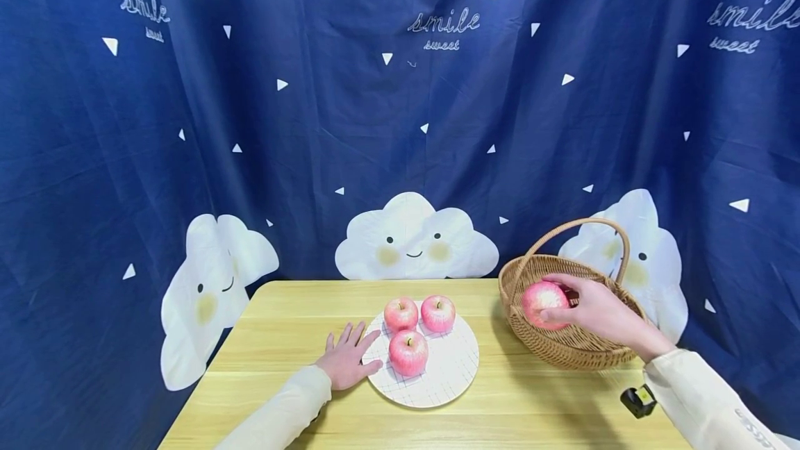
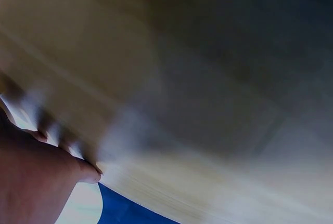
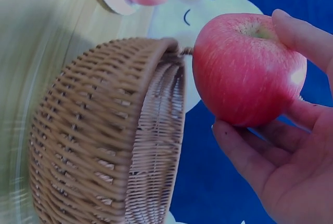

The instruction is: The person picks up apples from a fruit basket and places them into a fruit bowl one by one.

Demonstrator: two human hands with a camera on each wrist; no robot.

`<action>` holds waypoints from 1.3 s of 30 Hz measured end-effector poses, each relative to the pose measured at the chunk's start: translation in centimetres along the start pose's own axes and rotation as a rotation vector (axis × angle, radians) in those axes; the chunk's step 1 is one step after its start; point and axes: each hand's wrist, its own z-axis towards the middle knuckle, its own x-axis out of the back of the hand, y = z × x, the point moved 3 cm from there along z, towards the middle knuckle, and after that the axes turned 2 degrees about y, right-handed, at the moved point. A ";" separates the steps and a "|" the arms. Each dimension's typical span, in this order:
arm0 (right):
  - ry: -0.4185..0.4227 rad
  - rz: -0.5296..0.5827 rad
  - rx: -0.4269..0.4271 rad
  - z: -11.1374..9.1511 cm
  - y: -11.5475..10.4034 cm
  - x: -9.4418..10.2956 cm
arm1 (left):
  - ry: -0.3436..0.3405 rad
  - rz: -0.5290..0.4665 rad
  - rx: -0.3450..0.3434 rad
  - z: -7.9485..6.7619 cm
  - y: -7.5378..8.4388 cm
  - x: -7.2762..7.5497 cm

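Observation:
My right hand [image 1: 596, 311] grips a red apple [image 1: 545, 305] between thumb and fingers, over the opening of a wicker basket [image 1: 562, 353]. The right wrist view shows the same apple [image 3: 247, 70] held above the basket's rim [image 3: 156, 78]. With fingers spread, my left hand [image 1: 348, 356] lies flat on the table, its thumb and index finger at the left edge of a round white plate [image 1: 446, 373]. Three apples sit on that plate: one at the front [image 1: 409, 353], one at back left [image 1: 401, 314], one at back right [image 1: 438, 314].
The wooden table [image 1: 500, 408] ends in front of a dark blue curtain [image 1: 375, 123] printed with smiling clouds. An arched handle [image 1: 581, 221] rises over the basket. A small black device [image 1: 638, 401] shows at the right sleeve.

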 end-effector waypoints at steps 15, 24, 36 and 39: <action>-0.035 0.057 0.045 -0.3 -2.0 -1.7 | 0.002 0.005 -0.001 0.1 -0.1 -0.1; -0.055 0.086 0.029 -0.4 -2.7 -3.1 | 0.004 -0.012 -0.006 0.1 -0.2 -0.2; -0.078 0.097 0.054 -0.1 -2.8 -5.4 | -0.002 -0.010 0.004 0.2 -0.3 -0.3; -0.094 0.124 0.051 0.1 -2.7 -6.1 | -0.003 -0.024 0.001 0.1 -0.2 -0.2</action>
